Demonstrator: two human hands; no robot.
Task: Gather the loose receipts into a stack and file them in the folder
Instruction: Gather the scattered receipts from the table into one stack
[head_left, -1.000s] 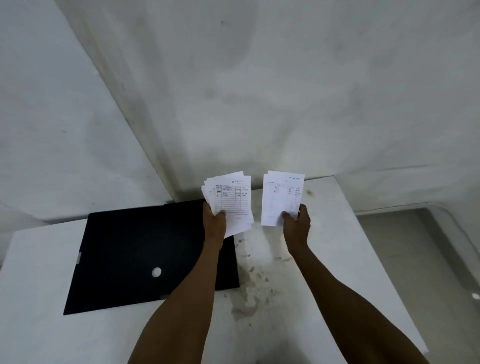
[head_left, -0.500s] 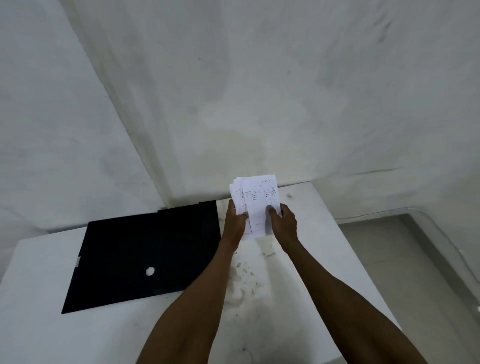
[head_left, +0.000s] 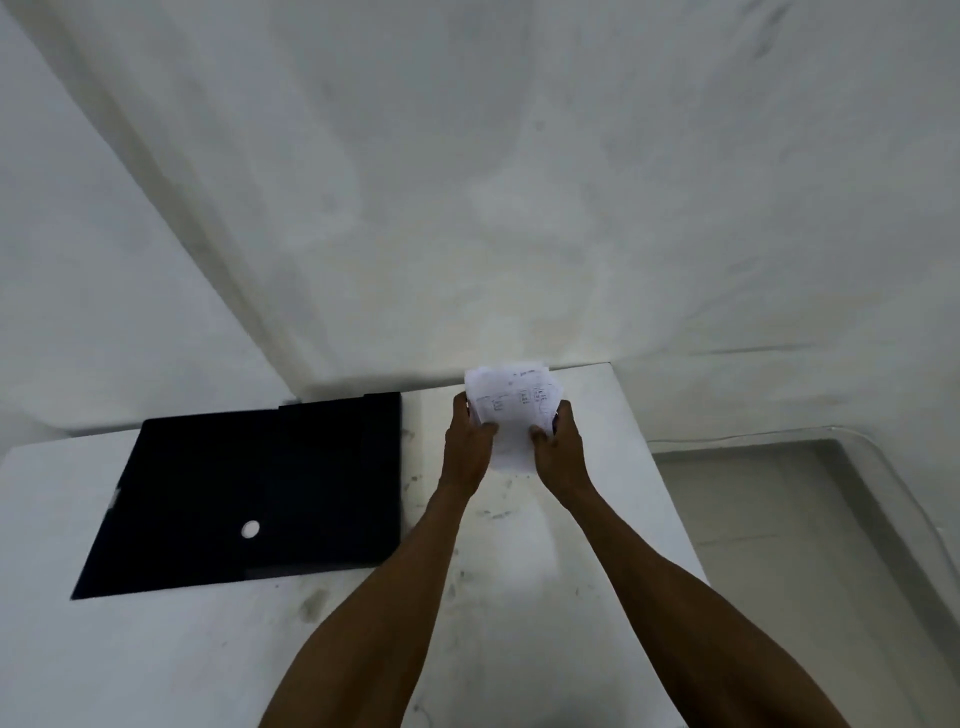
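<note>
Holds the receipts (head_left: 511, 410) upright between left hand (head_left: 467, 447) and right hand (head_left: 563, 452), fingers of both curled round the lower side edges, thumbs pressed on the front sheet. Shows thin white paper, faint printed tables, uneven edges, some blur. Sits above the stained white table (head_left: 597, 545), right of the flat, matte black folder (head_left: 311, 467) bearing a round pale snap (head_left: 250, 529).
</note>
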